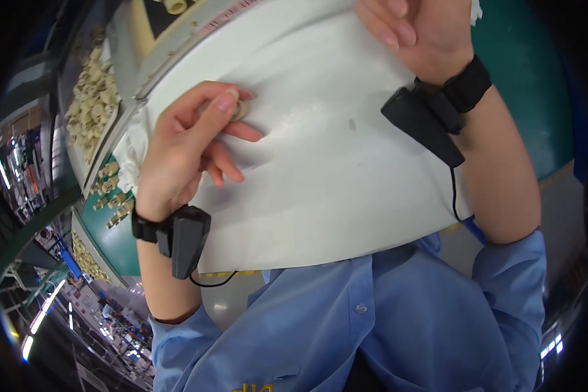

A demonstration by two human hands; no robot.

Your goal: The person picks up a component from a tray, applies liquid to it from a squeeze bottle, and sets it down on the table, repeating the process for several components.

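My left hand [191, 134] is above the white sheet [320, 189] on the left. Its thumb and index finger pinch a small round beige part [241, 110], mostly covered by the fingers; the other fingers are loosely bent. At the upper right, my right hand [431, 32] is cut off by the picture's top edge. Its visible fingers curl together, and whatever they hold, if anything, is hidden. Black strap-on devices sit on both wrists, the left device [189, 240] and the right device [424, 117], each with a thin cable.
A tray heaped with beige parts [95, 108] stands at the left. Several beige and metal fittings [114, 196] lie on the green mat [121, 245], near a crumpled white cloth [132, 157]. A metal rail [166, 62] borders the sheet's far left side.
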